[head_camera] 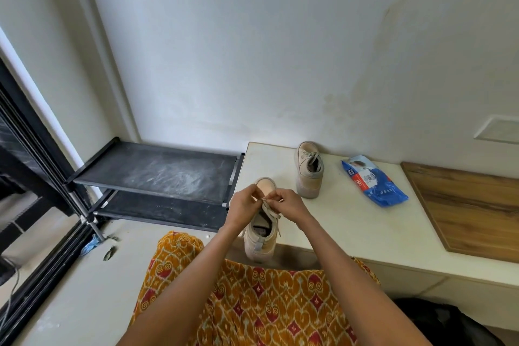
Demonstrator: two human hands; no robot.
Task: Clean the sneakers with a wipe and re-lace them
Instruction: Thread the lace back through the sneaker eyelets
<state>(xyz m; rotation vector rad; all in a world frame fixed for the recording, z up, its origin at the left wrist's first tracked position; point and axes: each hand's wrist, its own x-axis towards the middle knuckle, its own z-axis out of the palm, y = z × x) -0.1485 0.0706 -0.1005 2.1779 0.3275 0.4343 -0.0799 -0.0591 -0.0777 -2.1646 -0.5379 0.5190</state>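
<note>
A beige sneaker (259,244) stands at the near left edge of the white table (351,222), toe pointing away from me. My left hand (243,205) and my right hand (290,205) meet over its tongue, and each pinches the beige lace (271,212). The second beige sneaker (309,170) stands laced farther back near the wall. A blue pack of wipes (373,181) lies to its right. No loose wipe shows.
A black two-tier shoe rack (157,171) stands left of the table, its top shelf dusty. A wooden board (474,205) lies on the table's right part. A black-framed sliding door (36,177) runs along the far left. My patterned orange garment (252,295) fills the foreground.
</note>
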